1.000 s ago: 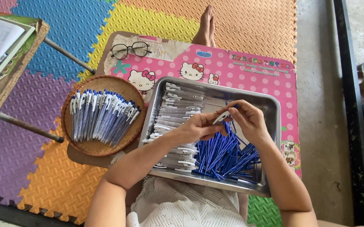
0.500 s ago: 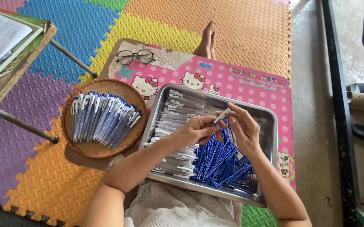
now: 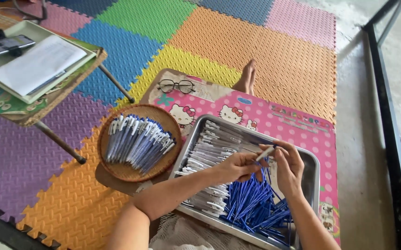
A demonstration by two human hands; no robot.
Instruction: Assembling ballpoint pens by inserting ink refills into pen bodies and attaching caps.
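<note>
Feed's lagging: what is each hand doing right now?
Left hand: closed on a white pen barrel over the metal tray.
Right hand: fingers pinch the same barrel.

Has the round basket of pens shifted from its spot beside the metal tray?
No. The basket sits against the tray's left edge as before; only the camera moved.

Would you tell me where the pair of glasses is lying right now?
In the head view, the glasses lie on the upper left corner of the pink cartoon board, just above the round woven basket of pens and left of the bare foot.
</note>
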